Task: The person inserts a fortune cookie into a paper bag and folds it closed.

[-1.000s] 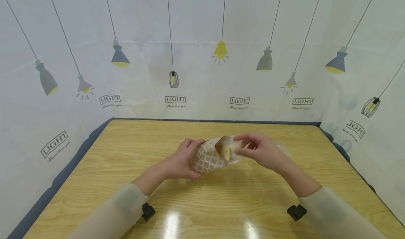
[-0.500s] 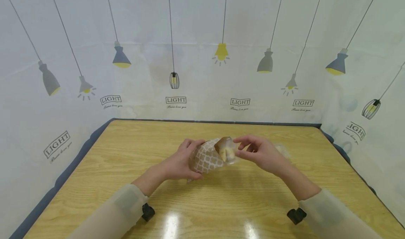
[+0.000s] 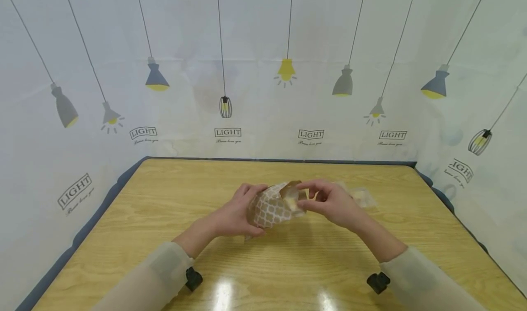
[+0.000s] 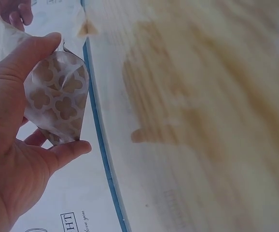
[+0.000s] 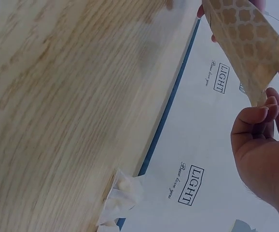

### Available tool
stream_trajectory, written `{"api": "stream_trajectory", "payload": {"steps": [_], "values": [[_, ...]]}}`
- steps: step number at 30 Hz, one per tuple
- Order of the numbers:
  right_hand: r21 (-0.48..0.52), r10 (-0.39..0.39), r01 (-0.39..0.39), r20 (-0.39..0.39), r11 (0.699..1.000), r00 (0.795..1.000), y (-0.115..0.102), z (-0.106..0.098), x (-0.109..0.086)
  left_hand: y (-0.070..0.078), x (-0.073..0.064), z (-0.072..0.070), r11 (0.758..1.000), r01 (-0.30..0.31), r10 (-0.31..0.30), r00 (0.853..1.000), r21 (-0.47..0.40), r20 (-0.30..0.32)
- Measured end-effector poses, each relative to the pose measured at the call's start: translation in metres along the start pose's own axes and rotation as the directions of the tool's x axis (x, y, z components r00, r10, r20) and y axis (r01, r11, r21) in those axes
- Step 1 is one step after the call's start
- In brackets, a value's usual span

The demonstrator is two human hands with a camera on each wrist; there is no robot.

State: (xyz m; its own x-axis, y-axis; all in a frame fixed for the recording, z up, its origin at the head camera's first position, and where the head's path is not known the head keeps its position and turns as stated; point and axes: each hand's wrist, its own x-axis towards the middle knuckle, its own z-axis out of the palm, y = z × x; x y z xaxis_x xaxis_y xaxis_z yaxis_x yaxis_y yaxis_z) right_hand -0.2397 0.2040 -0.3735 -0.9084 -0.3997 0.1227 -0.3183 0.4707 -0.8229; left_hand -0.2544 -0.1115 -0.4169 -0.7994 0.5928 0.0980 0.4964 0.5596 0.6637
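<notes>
A brown paper bag [image 3: 271, 206] with a white lattice pattern is held above the table in the head view, its mouth facing right. My left hand [image 3: 236, 215] grips its closed end, thumb on one side and fingers on the other. At the mouth, my right hand [image 3: 332, 204] pinches the bag's edge between thumb and fingertips. In the right wrist view, those fingers [image 5: 261, 118] meet at the bag's lower corner [image 5: 259, 92]. Something pale yellow shows inside the mouth, mostly hidden. From the left wrist view, the patterned side [image 4: 61, 96] looks creased.
Beyond my right hand, a translucent crumpled packet [image 3: 363, 197] with pale contents lies on the wooden table [image 3: 185, 178]. A white cloth backdrop [image 3: 263, 100] printed with lamps stands behind the table and along its sides.
The right hand has shifted slightly left, closer to the bag, and now holds its edge. The mouth looks more gathered, showing less of its pale contents. The left hand keeps its grip.
</notes>
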Motion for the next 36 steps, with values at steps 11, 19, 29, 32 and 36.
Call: {"api": "stream_trajectory", "payload": {"steps": [11, 19, 29, 32, 36], "values": [[-0.018, 0.011, -0.010, 0.008, 1.000, 1.000, -0.001, 0.003, 0.001, 0.000, 0.000, 0.001, 1.000, -0.001, 0.002, 1.000, -0.003, 0.013], [-0.026, 0.025, -0.026, -0.049, 0.999, 0.998, 0.003, -0.009, -0.008, 0.002, -0.002, 0.000, 1.000, 0.010, -0.010, 1.000, -0.005, 0.002], [-0.058, 0.137, -0.146, -0.142, 0.988, 0.980, 0.044, -0.063, -0.035, 0.003, -0.002, -0.001, 1.000, 0.012, -0.012, 1.000, -0.009, 0.000], [-0.085, 0.160, -0.177, -0.178, 0.981, 0.971, 0.063, -0.081, -0.042, 0.002, -0.001, 0.000, 1.000, 0.010, -0.010, 1.000, -0.002, -0.001], [-0.098, 0.179, -0.203, -0.210, 0.974, 0.961, 0.087, -0.100, -0.047, 0.001, -0.001, 0.000, 1.000, 0.010, -0.010, 1.000, -0.002, -0.002]]}}
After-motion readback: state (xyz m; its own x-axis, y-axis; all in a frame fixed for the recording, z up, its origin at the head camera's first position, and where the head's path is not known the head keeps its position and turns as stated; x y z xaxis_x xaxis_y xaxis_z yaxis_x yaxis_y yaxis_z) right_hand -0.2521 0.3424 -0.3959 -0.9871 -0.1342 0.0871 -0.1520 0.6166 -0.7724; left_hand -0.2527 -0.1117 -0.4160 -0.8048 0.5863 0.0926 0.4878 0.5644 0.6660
